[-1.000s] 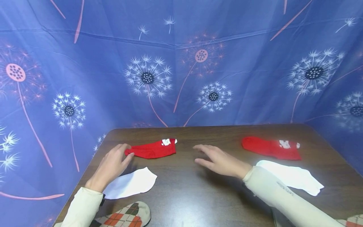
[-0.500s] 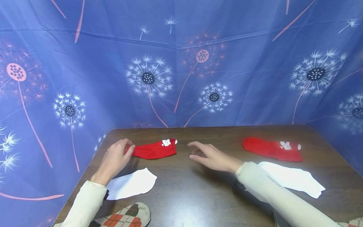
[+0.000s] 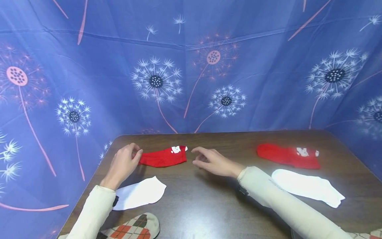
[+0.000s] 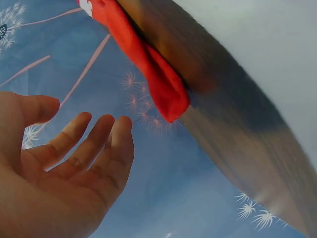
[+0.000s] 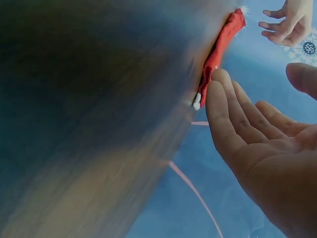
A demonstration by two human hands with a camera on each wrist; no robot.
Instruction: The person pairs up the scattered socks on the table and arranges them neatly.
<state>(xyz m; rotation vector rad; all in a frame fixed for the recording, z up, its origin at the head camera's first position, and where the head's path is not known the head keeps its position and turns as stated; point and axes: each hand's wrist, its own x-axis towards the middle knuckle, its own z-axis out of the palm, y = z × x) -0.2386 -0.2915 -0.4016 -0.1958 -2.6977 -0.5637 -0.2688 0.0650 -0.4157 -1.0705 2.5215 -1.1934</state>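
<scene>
A red sock (image 3: 162, 158) with a white figure near its cuff lies flat at the back left of the table. At its toe end hovers my left hand (image 3: 123, 163), fingers loosely bent, overlapping the toe in the head view. The left wrist view shows a gap between that hand (image 4: 74, 163) and the sock (image 4: 148, 59). Just right of the cuff is my right hand (image 3: 216, 162), its fingers relaxed and holding nothing. From the right wrist, the right hand's fingertips (image 5: 218, 94) overlap the sock's cuff end.
A white sock (image 3: 141, 193) and an argyle sock (image 3: 134, 227) lie nearer on the left. To the right are another red sock (image 3: 286, 156) and white sock (image 3: 307, 186); an argyle piece (image 3: 370, 235) shows at the corner. A blue dandelion-print cloth (image 3: 191, 83) hangs behind the table (image 3: 209, 205).
My right hand has moved left, closer to the red sock's cuff. My left hand has shifted slightly right and now covers the toe in the head view. The socks have stayed put.
</scene>
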